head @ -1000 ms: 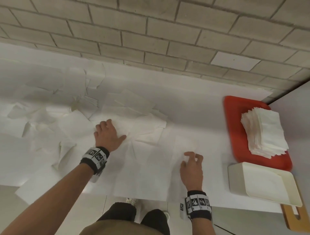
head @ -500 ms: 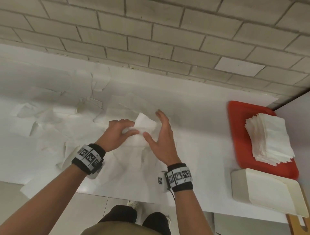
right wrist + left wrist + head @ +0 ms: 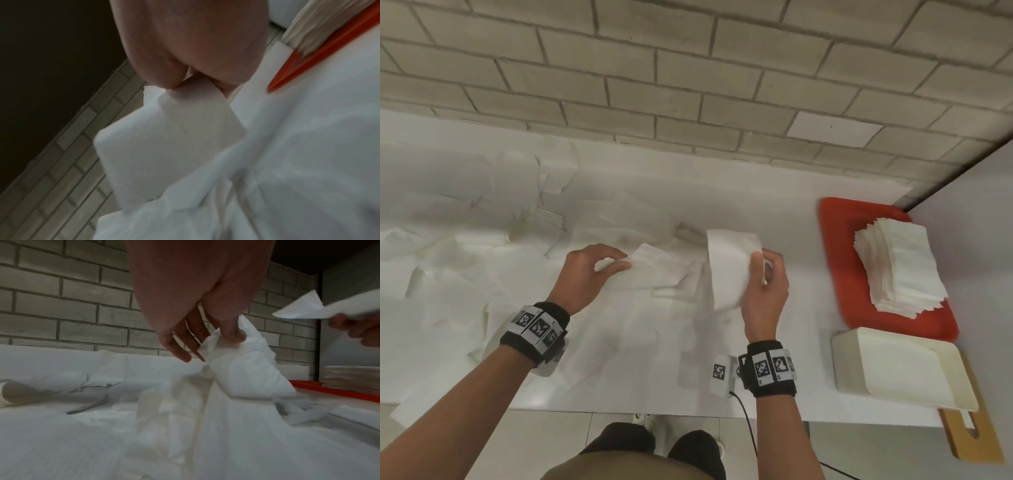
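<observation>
My right hand [image 3: 760,274] pinches a folded white napkin [image 3: 729,263], lifted off the table and hanging from thumb and fingers; the same folded napkin [image 3: 164,129] hangs below the right hand [image 3: 191,84] in the right wrist view. My left hand [image 3: 606,265] pinches the corner of another loose white napkin [image 3: 654,270] that still trails onto the pile. In the left wrist view the left hand [image 3: 222,339] holds that raised napkin [image 3: 242,366] by its top fold. A neat stack of folded napkins [image 3: 897,267] sits on a red tray [image 3: 839,246] at the right.
Several loose unfolded napkins [image 3: 465,246] cover the left and middle of the white table [image 3: 784,359]. A cream rectangular container [image 3: 893,366] stands in front of the red tray, over a wooden board [image 3: 976,438]. A brick wall [image 3: 688,85] runs along the back.
The two hands were together on one napkin; now they have parted. The right hand has carried a folded napkin rightward and up, and the left hand has taken hold of another napkin.
</observation>
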`<state>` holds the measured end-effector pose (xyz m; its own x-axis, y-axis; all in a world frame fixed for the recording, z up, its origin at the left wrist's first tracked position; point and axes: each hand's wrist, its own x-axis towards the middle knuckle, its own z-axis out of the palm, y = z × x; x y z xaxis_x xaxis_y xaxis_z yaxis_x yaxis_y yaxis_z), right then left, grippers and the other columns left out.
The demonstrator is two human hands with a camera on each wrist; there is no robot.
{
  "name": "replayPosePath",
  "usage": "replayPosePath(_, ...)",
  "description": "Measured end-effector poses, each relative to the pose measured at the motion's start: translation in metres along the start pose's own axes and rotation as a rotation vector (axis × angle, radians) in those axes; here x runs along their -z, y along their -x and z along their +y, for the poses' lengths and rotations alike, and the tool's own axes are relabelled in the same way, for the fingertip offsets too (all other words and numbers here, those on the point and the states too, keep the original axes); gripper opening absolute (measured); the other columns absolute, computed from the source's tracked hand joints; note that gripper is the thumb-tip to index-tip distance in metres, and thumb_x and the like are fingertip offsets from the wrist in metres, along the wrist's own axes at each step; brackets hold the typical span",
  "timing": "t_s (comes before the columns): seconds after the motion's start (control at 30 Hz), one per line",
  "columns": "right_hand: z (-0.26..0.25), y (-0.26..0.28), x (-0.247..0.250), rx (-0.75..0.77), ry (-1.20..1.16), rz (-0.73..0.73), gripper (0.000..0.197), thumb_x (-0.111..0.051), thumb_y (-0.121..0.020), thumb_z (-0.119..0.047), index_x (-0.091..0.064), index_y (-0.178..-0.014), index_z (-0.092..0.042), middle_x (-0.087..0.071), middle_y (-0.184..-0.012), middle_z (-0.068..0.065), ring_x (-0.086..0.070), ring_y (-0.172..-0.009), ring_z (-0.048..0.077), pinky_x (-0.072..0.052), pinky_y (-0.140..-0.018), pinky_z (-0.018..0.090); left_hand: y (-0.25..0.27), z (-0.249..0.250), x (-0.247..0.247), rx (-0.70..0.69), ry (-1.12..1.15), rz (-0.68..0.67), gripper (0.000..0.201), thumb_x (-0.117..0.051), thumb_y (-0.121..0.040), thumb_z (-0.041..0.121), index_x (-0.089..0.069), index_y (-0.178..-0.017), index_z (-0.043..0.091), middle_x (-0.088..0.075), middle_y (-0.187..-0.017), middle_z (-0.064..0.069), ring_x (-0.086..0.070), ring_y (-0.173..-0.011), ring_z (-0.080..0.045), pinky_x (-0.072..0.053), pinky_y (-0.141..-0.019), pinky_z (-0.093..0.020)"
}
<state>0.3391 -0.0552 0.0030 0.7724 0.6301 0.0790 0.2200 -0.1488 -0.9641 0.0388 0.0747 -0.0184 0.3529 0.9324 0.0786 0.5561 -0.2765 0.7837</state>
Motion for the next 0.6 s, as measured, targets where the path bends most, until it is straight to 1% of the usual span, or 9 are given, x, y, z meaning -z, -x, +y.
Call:
replayPosePath(0.07, 0.018, -0.003, 0.022, -0.061, 0.086, 0.073, 0.015, -0.055, -0.112, -0.037, -0.063, -0.109, -0.025, -0.071, -0.087, -0.010, -0.064, -0.079, 0.002, -0.049, -0.074, 0.030, 0.000, 0.002, -0.001, -0.015, 0.016, 0.000, 0.012, -0.080, -0.094, 0.033, -0.080, -0.097, 0.021, -0.078, -0.100, 0.013, -0.073, -0.094, -0.012, -0.056, -0.089, -0.030)
replayPosePath(0.1, 0.028, -0.003, 0.033, -0.095, 0.139, 0.081, 0.017, -0.051, -0.113, -0.036, -0.060, -0.111, -0.022, -0.068, -0.082, -0.007, -0.062, -0.074, 0.008, -0.047, -0.072, 0.034, 0.000, 0.005, -0.001, -0.028, 0.025, -0.007, 0.010, -0.078, -0.096, 0.032, -0.080, -0.097, 0.022, -0.078, -0.097, 0.014, -0.073, -0.092, -0.009, -0.056, -0.087, -0.028)
replayPosePath(0.2, 0.056, 0.003, 0.054, -0.222, 0.298, 0.031, 0.019, -0.043, -0.115, -0.030, -0.052, -0.121, -0.014, -0.063, -0.079, 0.001, -0.064, -0.081, 0.035, -0.043, -0.073, 0.041, -0.001, 0.015, -0.003, -0.053, 0.034, -0.017, 0.010, -0.071, -0.102, 0.032, -0.076, -0.096, 0.026, -0.074, -0.094, 0.018, -0.069, -0.088, -0.006, -0.054, -0.077, -0.021)
replayPosePath(0.23, 0.063, 0.006, 0.055, -0.260, 0.350, 0.004, 0.020, -0.041, -0.116, -0.027, -0.050, -0.124, -0.011, -0.060, -0.078, 0.001, -0.062, -0.082, 0.039, -0.041, -0.074, 0.041, -0.001, 0.017, -0.005, -0.064, 0.021, -0.012, 0.010, -0.069, -0.103, 0.033, -0.074, -0.096, 0.027, -0.073, -0.092, 0.016, -0.067, -0.084, -0.008, -0.051, -0.073, -0.020)
replayPosePath(0.3, 0.073, 0.013, 0.053, -0.323, 0.443, -0.054, 0.023, -0.038, -0.116, -0.025, -0.047, -0.129, -0.008, -0.055, -0.076, -0.001, -0.058, -0.082, 0.038, -0.038, -0.074, 0.040, -0.003, 0.020, -0.009, -0.082, -0.009, -0.011, 0.010, -0.069, -0.103, 0.034, -0.073, -0.098, 0.028, -0.069, -0.080, 0.005, -0.061, -0.076, -0.014, -0.045, -0.068, -0.022)
replayPosePath(0.37, 0.078, 0.017, 0.049, -0.374, 0.483, -0.110, 0.024, -0.036, -0.117, -0.025, -0.045, -0.132, -0.008, -0.054, -0.077, 0.000, -0.060, -0.085, 0.039, -0.038, -0.074, 0.040, -0.002, 0.022, -0.014, -0.088, -0.028, -0.011, 0.010, -0.072, -0.101, 0.033, -0.073, -0.101, 0.023, -0.062, -0.070, 0.001, -0.056, -0.069, -0.013, -0.042, -0.066, -0.020)
replayPosePath(0.43, 0.079, 0.017, 0.046, -0.397, 0.498, -0.142, 0.025, -0.036, -0.117, -0.025, -0.044, -0.134, -0.009, -0.059, -0.082, 0.005, -0.064, -0.093, 0.042, -0.040, -0.075, 0.040, -0.001, 0.026, -0.018, -0.094, -0.052, 0.003, 0.014, -0.078, -0.096, 0.032, -0.070, -0.101, 0.023, -0.055, -0.064, 0.000, -0.053, -0.064, -0.009, -0.038, -0.062, -0.015)
replayPosePath(0.5, 0.075, 0.020, 0.046, -0.369, 0.559, -0.145, 0.028, -0.042, -0.115, -0.026, -0.042, -0.138, -0.010, -0.066, -0.099, 0.015, -0.067, -0.101, 0.045, -0.044, -0.076, 0.041, 0.000, 0.028, -0.019, -0.074, -0.059, 0.032, 0.026, -0.084, -0.087, 0.038, -0.064, -0.097, 0.025, -0.054, -0.064, 0.002, -0.054, -0.065, -0.008, -0.039, -0.061, -0.016)
replayPosePath(0.6, 0.060, 0.026, 0.045, -0.099, 0.624, -0.057, 0.035, -0.059, -0.109, -0.028, -0.045, -0.139, -0.015, -0.059, -0.128, 0.014, -0.063, -0.110, 0.040, -0.052, -0.081, 0.045, 0.001, 0.030, -0.017, -0.152, -0.102, 0.048, 0.038, -0.093, -0.075, 0.039, -0.063, -0.080, 0.015, -0.054, -0.065, 0.006, -0.052, -0.063, -0.006, -0.038, -0.060, -0.017)
